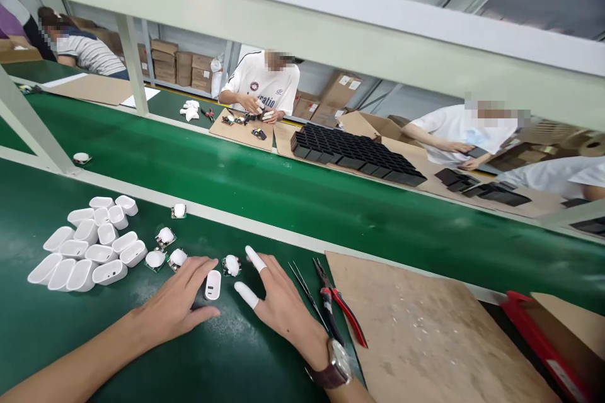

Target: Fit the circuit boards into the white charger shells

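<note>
My left hand (182, 299) rests over the green table, thumb and fingers apart. Just off its fingertips stands a small white plastic housing (213, 287) with a dark slot in its face; whether a fingertip touches it I cannot tell. My right hand (282, 302) is spread open and holds nothing, with white finger cots on thumb and index finger. Between the hands, slightly beyond them, sits a small circuit board (231, 266) topped with a white blob. More such boards (155, 259) lie past my left hand. Several open white housings (86, 232) cluster at the left.
Right of my right hand lie tweezers (307, 289) and red-black pliers (338, 302), beside a cardboard sheet (425, 327). A red object (543, 340) is at far right. Beyond a low rail runs a green conveyor belt (265, 192). Co-workers sit across it, near rows of black cases (354, 154).
</note>
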{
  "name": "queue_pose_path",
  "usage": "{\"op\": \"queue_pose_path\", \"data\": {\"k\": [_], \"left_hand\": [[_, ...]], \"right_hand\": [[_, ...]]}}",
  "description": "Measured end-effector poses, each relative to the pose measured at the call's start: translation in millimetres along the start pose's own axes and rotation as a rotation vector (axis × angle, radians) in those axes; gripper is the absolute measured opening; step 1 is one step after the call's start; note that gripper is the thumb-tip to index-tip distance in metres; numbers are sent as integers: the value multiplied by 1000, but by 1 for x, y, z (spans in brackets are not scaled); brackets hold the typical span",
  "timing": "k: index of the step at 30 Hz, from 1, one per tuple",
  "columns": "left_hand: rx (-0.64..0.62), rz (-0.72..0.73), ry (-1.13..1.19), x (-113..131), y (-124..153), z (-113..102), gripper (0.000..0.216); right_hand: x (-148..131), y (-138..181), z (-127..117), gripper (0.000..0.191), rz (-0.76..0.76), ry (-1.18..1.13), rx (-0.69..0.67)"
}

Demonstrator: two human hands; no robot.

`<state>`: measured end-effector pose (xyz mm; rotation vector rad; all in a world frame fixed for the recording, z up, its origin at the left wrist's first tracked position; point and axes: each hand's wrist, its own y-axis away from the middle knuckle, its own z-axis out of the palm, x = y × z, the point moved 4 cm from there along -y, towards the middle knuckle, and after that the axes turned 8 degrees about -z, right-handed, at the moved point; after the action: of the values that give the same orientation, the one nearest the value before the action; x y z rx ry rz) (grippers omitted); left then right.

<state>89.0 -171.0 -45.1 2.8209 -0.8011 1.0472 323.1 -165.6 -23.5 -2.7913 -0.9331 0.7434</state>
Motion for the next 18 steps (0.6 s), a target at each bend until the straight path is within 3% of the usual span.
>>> {"op": "queue_pose_path", "data": {"k": [3, 9, 15, 18], "left_hand": [[-24, -21, 37, 2, 0, -1, 72], [-104, -3, 104, 1, 3, -1, 69], [-164, -32, 142, 3, 1, -3, 67], [-174, -67, 141, 2, 0, -3, 68]], "right_hand": [[-4, -7, 3, 76, -95, -38, -45], [-3, 2, 0, 64, -31, 18, -79], [-2, 4, -2, 78, -160, -172, -257], [-5, 5, 0, 67, -165, -194, -210]]}}
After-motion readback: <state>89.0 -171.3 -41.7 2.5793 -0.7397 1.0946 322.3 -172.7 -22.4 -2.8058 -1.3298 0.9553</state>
